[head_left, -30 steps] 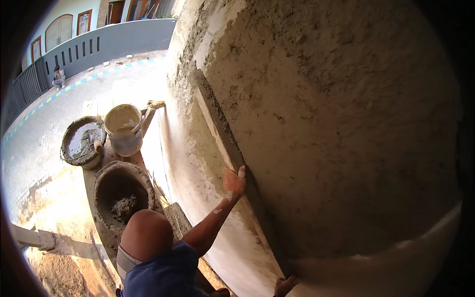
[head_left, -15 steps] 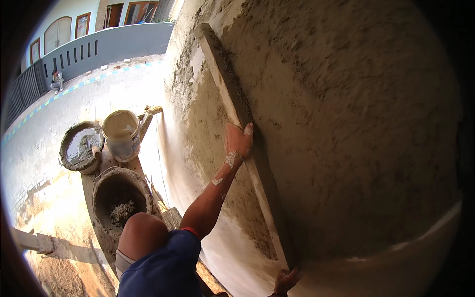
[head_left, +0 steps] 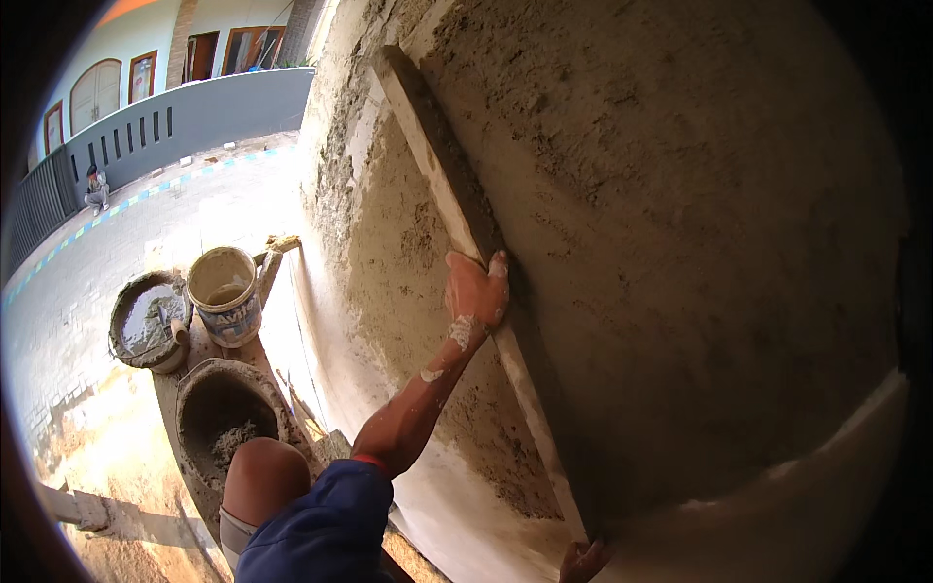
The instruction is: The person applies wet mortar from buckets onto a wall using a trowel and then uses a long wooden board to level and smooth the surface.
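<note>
A long straightedge board (head_left: 533, 408), smeared with mortar, lies slantwise against the freshly plastered wall (head_left: 700, 291). My left hand (head_left: 476, 293) grips it near the middle, fingers wrapped over its edge and plaster stuck to the wrist. At its lower end, close to the bottom of the picture, my right hand (head_left: 583, 561) is closed on the board; part of that hand is cut off. Damp mortar clings along the board's upper right side. Rough, patchy plaster shows left of it, while the surface to the right looks darker and more even.
On a plank (head_left: 173, 403) at left stand a mortar-caked tub (head_left: 209, 394), a pale bucket (head_left: 225, 291) and a round basin (head_left: 146, 325) of grey liquid holding a handled tool (head_left: 175, 325). Beyond the paved street, a person (head_left: 97, 189) sits by a grey boundary wall (head_left: 204, 112).
Both hands and the board have shifted a little to the right, their grip unchanged. The view has turned slightly, so buckets and street appear farther left and lower.
</note>
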`<state>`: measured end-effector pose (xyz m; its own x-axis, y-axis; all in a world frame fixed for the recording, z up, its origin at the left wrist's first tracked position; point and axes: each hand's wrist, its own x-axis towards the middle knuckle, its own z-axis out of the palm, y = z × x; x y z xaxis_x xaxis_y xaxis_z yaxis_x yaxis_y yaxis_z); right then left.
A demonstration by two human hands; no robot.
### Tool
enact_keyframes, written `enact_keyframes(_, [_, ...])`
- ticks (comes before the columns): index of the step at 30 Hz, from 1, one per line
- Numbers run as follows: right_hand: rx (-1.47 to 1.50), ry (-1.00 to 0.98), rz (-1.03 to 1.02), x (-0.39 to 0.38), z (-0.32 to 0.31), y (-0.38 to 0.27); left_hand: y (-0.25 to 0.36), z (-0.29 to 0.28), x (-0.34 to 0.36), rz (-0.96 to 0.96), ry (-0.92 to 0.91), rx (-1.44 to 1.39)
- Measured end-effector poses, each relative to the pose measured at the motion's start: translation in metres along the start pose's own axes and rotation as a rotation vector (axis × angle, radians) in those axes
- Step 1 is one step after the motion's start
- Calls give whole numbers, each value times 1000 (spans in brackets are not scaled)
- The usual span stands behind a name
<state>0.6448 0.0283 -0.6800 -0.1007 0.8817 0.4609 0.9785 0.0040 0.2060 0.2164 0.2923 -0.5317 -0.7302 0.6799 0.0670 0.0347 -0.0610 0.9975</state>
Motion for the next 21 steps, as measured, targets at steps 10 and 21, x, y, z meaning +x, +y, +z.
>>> enact_keyframes(10, [76,400,17,23,11,35,102,-13,44,72,21,-80])
enact_keyframes(21, [-111,202,64,-22,-29,96,11,25,-64,106,-55,-149])
